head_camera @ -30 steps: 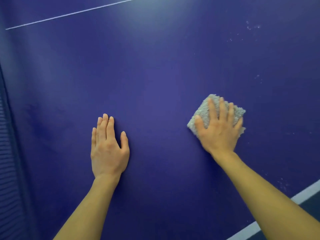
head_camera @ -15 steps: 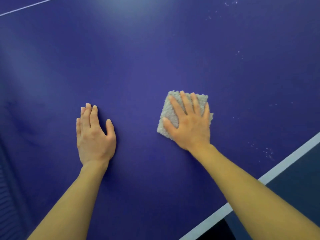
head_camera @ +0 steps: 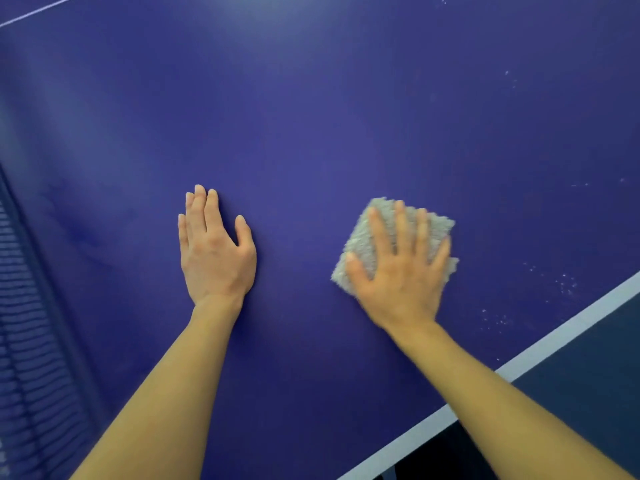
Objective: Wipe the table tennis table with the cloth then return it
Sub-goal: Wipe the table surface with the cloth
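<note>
The cloth (head_camera: 377,230) is a pale grey piece with a nubbly, looped pile, folded into a rough square that sits turned like a diamond. It lies flat on the tabletop (head_camera: 311,116), right of the middle of the view and near the front edge. Its far corner and its left and right edges show past the fingers, and its outline is slightly blurred.

The right hand (head_camera: 401,275) lies palm down on top of the cloth. Its grip is wide: the fingers are straight and spread and press on the fabric, with nothing curled round it. The left hand (head_camera: 214,254) rests flat on the bare surface well apart from the cloth. Its grip is also wide, with the fingers straight and close together, the thumb out to the side, and nothing held.

The tabletop is deep blue-violet with a soft sheen of light toward the far side. A broad white edge line (head_camera: 554,341) runs diagonally across the lower right, and a thin white line (head_camera: 34,12) crosses the upper left corner. Small white specks (head_camera: 564,282) dot the surface to the right of the cloth. The net (head_camera: 24,323) stands along the left border of the view, and dark floor (head_camera: 595,382) shows beyond the white edge
</note>
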